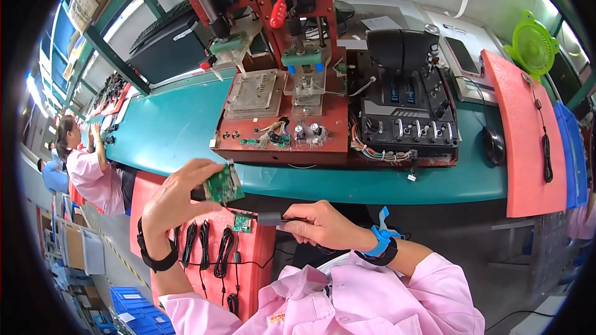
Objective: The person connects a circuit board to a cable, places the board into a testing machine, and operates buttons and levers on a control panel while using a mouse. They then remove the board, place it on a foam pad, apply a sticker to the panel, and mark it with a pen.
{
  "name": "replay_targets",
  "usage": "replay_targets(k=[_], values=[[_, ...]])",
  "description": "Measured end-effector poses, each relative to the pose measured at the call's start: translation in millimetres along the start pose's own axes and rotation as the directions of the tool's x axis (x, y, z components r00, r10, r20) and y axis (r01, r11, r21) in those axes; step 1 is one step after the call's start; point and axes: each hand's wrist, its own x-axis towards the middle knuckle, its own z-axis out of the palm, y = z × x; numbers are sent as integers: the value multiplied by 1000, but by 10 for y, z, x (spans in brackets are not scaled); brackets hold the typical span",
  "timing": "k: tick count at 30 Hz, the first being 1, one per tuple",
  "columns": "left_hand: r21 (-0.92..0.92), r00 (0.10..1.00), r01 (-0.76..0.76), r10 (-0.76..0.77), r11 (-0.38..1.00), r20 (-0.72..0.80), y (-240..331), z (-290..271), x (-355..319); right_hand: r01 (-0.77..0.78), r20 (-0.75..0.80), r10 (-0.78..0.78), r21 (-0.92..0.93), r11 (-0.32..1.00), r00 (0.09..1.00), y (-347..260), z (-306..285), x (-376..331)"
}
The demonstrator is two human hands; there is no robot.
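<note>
My left hand [176, 195] grips a green circuit board [225, 185] by its left edge, fingers above and thumb below, over the near edge of the bench. In my right hand [329, 226] is a black cable, pinched just behind a dark grey block [269, 218] on it. A thin dark lead runs from the block toward the underside of the board; how it joins there is too small to tell. Below the block a smaller green board [243, 223] shows. Several bundled black cables [223, 253] lie on a pink foam sheet [264, 267] under my left arm.
Behind my hands stands a red test fixture [279, 156] with lever clamps. Right of it are a black control panel [406, 127], a mouse [493, 146] and pink foam [524, 149] holding a cable. A green fan [532, 43] is far right; a co-worker in pink [93, 174] sits left.
</note>
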Motion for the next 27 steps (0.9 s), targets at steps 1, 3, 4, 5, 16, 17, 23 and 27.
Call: replay_targets(k=[1,3,4,5,16,17,23,27], values=[[5,1000,5,-5,1000,3,-37,-22,41,13,33,-18,122,992,999,42,33,30],[210,965,-65,115,976,-236,-160,-33,197,19,92,-56,359,933,994,160,81,100],[211,966,-60,109,976,-233,-221,-32,312,18,96,-57,364,931,994,224,84,140],[193,945,-80,136,978,-298,-281,-37,437,66,94,-109,371,926,990,301,95,200],[-111,933,-273,235,956,-273,-740,-125,1435,64,47,-130,677,733,990,108,225,609],[-125,943,-269,234,955,-238,-768,-138,1471,56,55,-127,675,735,990,101,224,627],[-219,959,-282,265,934,-104,-877,-166,1601,51,39,-104,671,740,994,115,224,683],[-198,958,-285,274,938,-80,-879,-189,1603,49,27,-91,678,734,995,94,227,692]])
